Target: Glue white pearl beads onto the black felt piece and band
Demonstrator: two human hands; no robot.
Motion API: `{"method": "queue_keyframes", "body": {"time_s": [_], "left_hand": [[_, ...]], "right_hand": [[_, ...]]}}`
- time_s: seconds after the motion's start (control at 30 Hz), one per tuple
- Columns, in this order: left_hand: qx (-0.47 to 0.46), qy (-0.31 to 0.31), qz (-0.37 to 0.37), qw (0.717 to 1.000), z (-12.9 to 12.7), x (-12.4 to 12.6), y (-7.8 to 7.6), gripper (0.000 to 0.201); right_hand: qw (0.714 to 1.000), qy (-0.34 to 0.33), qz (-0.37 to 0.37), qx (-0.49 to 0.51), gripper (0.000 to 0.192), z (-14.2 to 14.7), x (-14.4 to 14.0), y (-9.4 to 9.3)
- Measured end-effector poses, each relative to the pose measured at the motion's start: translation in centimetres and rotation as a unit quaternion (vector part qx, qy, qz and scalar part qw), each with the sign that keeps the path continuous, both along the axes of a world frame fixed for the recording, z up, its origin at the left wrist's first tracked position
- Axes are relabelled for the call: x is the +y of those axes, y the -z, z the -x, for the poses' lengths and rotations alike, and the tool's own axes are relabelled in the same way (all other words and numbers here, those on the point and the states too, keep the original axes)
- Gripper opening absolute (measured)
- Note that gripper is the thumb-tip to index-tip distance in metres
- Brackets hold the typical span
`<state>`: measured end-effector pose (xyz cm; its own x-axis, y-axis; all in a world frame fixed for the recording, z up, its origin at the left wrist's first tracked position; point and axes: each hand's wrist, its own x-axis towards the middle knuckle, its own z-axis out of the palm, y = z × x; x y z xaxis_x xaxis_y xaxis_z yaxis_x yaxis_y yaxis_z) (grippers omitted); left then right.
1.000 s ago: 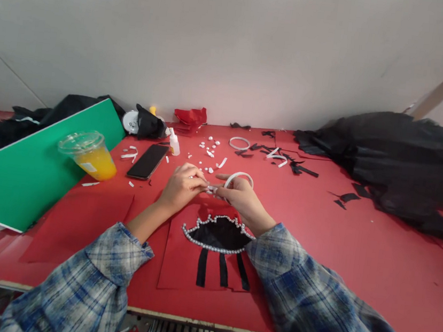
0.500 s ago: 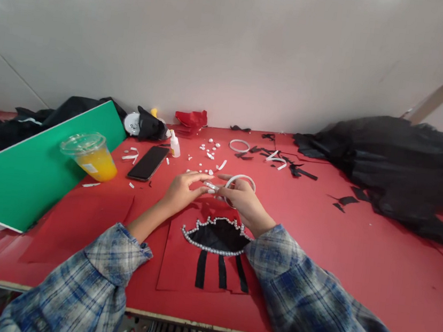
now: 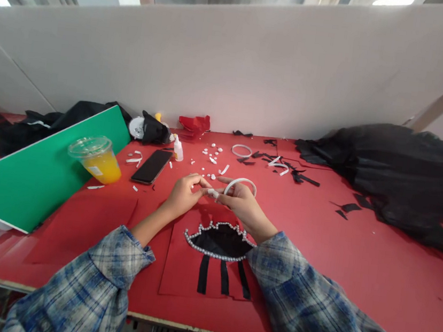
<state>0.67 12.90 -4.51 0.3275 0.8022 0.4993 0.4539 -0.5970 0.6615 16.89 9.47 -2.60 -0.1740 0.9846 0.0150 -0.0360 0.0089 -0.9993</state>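
Note:
My right hand (image 3: pixel 241 203) holds a white ring of tape (image 3: pixel 241 182) above the red table (image 3: pixel 355 258). My left hand (image 3: pixel 184 194) pinches the loose white end of that tape (image 3: pixel 213 192), meeting the right hand's fingertips. Below both hands lies a red felt sheet (image 3: pixel 184 274) bearing a black half-round patch (image 3: pixel 220 240) edged with small pearl beads, and three black strips (image 3: pixel 224 277) hang below it. Both forearms wear blue plaid sleeves.
A cup of orange drink (image 3: pixel 97 159) stands by a green board (image 3: pixel 30 175) at left. A black phone (image 3: pixel 151 166), a small glue bottle (image 3: pixel 178 149), scattered white bits (image 3: pixel 210 156), another white ring (image 3: pixel 241 150) and black scraps (image 3: pixel 299 175) lie beyond the hands. Black cloth (image 3: pixel 402 172) fills the right.
My left hand's fingers spread off the tape, then closed again on its end. The camera tilted up slightly; both hands stay together over the felt sheet.

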Motion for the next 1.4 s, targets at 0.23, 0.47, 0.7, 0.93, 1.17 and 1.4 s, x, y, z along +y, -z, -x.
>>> {"method": "queue_keyframes", "body": {"time_s": [0.23, 0.47, 0.7, 0.93, 1.17, 1.4], "left_hand": [[-0.089, 0.066, 0.156, 0.982, 1.1, 1.1, -0.2, 0.025], [-0.108, 0.099, 0.179, 0.973, 1.2, 0.9, -0.7, 0.021], [-0.140, 0.039, 0.176, 0.974, 1.5, 1.6, -0.1, 0.019], [0.068, -0.128, 0.027, 0.989, 4.6, 3.3, -0.4, 0.012], [0.178, -0.034, 0.129, 0.975, 5.2, 2.3, -2.1, 0.010], [0.255, -0.032, 0.094, 0.962, 4.0, 2.2, -0.7, 0.005]], "right_hand": [[0.998, 0.017, -0.019, -0.057, 0.017, -0.1, 0.2, 0.2], [0.998, 0.016, -0.025, -0.058, 0.015, -0.2, 0.2, 0.4], [0.999, 0.012, -0.009, -0.033, 0.017, -0.1, 0.1, 0.4], [0.999, 0.044, 0.005, -0.016, 0.008, -0.1, 0.2, 0.5], [0.996, 0.079, 0.036, 0.000, 0.021, -0.1, 0.3, 0.9], [0.996, 0.078, 0.049, 0.010, 0.024, 0.0, 0.3, 0.8]]}}
